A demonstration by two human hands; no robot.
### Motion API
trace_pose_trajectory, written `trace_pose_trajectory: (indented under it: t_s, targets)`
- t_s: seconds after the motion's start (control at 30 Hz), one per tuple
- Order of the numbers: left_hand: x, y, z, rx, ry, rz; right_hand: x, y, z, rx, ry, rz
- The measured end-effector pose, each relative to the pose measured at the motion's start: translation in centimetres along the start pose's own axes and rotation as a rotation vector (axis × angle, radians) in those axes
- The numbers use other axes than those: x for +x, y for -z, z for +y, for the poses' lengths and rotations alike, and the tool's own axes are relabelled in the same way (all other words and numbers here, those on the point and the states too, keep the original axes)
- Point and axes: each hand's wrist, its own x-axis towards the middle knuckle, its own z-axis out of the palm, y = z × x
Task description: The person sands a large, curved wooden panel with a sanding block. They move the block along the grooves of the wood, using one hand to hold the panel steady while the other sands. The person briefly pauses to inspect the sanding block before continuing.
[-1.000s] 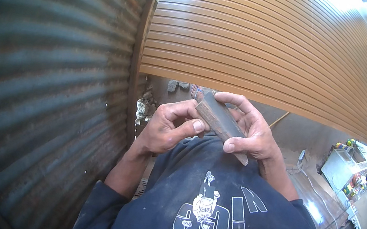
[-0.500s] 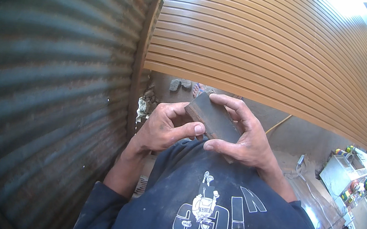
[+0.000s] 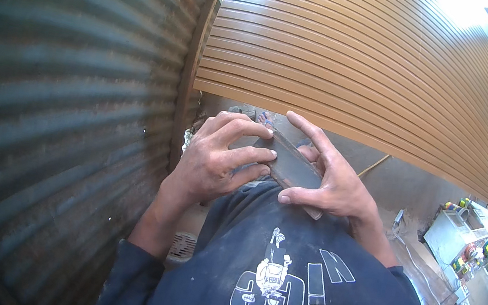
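Between my hands, in front of my dark shirt, is a rectangular wooden block with a dark grey face, which looks like a sanding block (image 3: 294, 164). It tilts down toward the right. My right hand (image 3: 340, 190) grips its right end, the thumb along the near edge and some fingers at the far side. The right index finger is raised clear of it. My left hand (image 3: 211, 157) lies over the left end, its bent fingertips pressed on the dark face. The block's underside is hidden.
A large brown grooved panel (image 3: 360, 62) stands across the front. Corrugated metal sheeting (image 3: 72, 106) rises close on the left. At the right are a pale box-like container (image 3: 449, 230) with several small items, and a white cable (image 3: 421, 263). A thin stick (image 3: 374, 165) leans beyond my right hand.
My left hand has shifted from holding the block's left edge to laying its fingertips on the dark face. The right index finger has lifted. The block has turned slightly.
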Motion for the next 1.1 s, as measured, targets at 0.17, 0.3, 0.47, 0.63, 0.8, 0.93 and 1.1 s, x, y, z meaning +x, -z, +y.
trace_pose_trajectory:
  t_s: [0.17, 0.3, 0.47, 0.63, 0.8, 0.93, 1.1]
  targets:
    - [0.4, 0.0, -0.2, -0.057, -0.064, -0.022, -0.5, 0.2, -0.5, 0.207, -0.01, -0.018]
    - [0.8, 0.2, -0.5, -0.233, -0.04, -0.043, -1.1, 0.2, -0.8, 0.247, -0.042, -0.028]
    - [1.0, -0.4, 0.4, -0.08, -0.128, 0.006, -1.2, 0.2, -0.8, 0.223, -0.027, -0.036]
    - [0.8, -1.0, 0.5, 0.029, -0.162, 0.064, -1.1, 0.0, -0.8, 0.337, -0.076, -0.059]
    - [0.6, -1.1, 0.0, 0.006, -0.098, 0.089, -0.7, -0.4, -0.7, 0.33, -0.105, -0.091]
    - [0.4, -0.2, 0.4, 0.023, -0.167, 0.123, -0.6, 0.0, -0.6, 0.305, -0.098, -0.043]
    - [0.8, 0.1, 0.9, -0.024, -0.109, 0.095, -1.0, 0.8, -0.9, 0.27, -0.101, -0.018]
